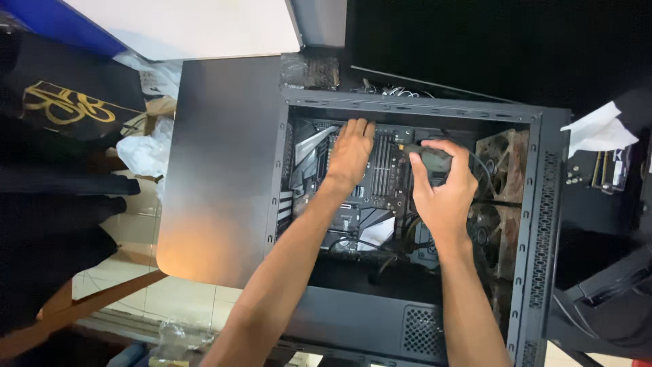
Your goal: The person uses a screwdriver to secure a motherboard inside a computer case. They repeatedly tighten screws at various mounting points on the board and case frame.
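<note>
An open black computer case [543, 204] lies on its side below me. Its motherboard [380, 183] faces up inside. My left hand [350, 153] rests flat on the board near its upper edge, fingers pressed down and holding nothing. My right hand [441, 190] is closed around a dark handle of a tool [431, 158], whose tip points left toward the board's middle. Dark cables [380, 248] run below the board.
Two dusty fans [501, 160] sit at the case's right side. A grey side panel [217, 170] lies left of the case. Crumpled white paper [598, 129] and memory sticks [608, 170] lie at the right. Dark cloth [61, 204] and plastic bags [146, 153] lie left.
</note>
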